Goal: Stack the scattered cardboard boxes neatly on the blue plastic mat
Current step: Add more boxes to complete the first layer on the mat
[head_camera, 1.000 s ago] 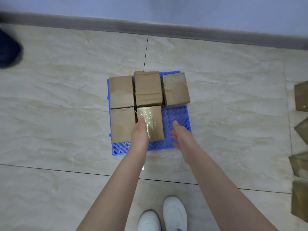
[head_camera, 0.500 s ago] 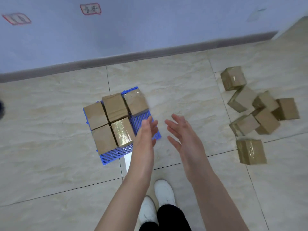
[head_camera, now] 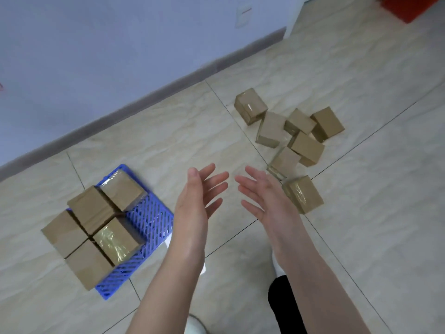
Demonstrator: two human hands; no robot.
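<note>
The blue plastic mat lies on the floor at the lower left, with several cardboard boxes set side by side on it; its right strip is bare. A heap of scattered cardboard boxes sits on the tiles at the right, the nearest taped box just right of my right hand. My left hand and my right hand hover in the middle, palms facing each other, fingers spread, holding nothing.
A blue-grey wall with a dark skirting board runs diagonally behind. A red object shows at the top right corner. My white shoe and a black trouser leg are at the bottom.
Both hands have left the boxes on the mat and swung right toward the scattered heap. The view has turned right, so the mat now sits at the lower left.
</note>
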